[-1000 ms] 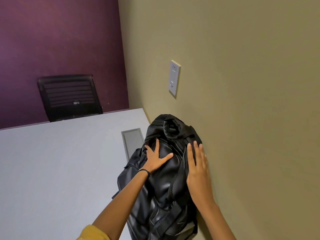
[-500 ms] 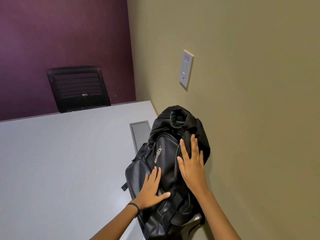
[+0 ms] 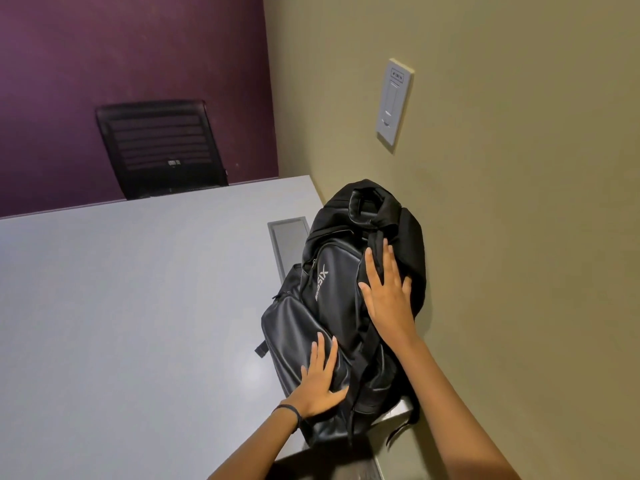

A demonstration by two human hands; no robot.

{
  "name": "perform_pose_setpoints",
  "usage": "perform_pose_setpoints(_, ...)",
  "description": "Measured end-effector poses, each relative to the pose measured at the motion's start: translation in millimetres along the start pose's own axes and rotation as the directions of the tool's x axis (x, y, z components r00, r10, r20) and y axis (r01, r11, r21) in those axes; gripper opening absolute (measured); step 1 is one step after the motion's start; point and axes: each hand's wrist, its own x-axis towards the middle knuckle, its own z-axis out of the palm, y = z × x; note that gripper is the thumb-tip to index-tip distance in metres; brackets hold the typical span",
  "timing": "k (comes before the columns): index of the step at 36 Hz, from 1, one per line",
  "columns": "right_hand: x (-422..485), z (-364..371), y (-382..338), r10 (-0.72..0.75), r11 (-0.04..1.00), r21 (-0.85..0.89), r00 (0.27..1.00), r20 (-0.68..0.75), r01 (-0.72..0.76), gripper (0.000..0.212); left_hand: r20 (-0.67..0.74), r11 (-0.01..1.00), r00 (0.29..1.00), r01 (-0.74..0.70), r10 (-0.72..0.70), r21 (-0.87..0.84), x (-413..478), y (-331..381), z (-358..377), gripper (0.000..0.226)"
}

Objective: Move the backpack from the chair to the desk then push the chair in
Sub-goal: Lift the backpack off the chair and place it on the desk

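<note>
A black leather backpack lies on the grey desk at its right side, pressed against the olive wall. Its bottom end overhangs the desk's near edge a little. My left hand rests flat on the lower front pocket, fingers spread, gripping nothing. My right hand lies flat on the upper right part of the bag, near the shoulder strap, fingers also spread. The chair the bag came from is out of view.
A black mesh-backed chair stands at the far side of the desk against the purple wall. A grey cable hatch is set in the desk just left of the bag. A switch plate sits on the olive wall.
My left hand has slid down from the bag's upper front to its lower pocket. My right hand shifted slightly inward on the bag. The backpack now lies a bit farther from me.
</note>
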Motion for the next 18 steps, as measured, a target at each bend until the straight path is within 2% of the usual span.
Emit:
perform_pose_setpoints(11, 1.8, 6.6, 0.0, -0.010, 1.000, -0.012, 1.000, -0.015, 0.010, 0.072, -0.006, 1.000, 1.000, 0.006, -0.006, 0.015, 9.9, 3.9, -16.9, 0.099)
perform_pose_setpoints(18, -9.5, 4.7, -0.8, 0.009, 1.000, 0.020, 0.999, 0.045, -0.009, 0.062, 0.073, 1.000, 0.997, 0.021, -0.020, -0.013, 8.0, 6.7, -36.1, 0.090)
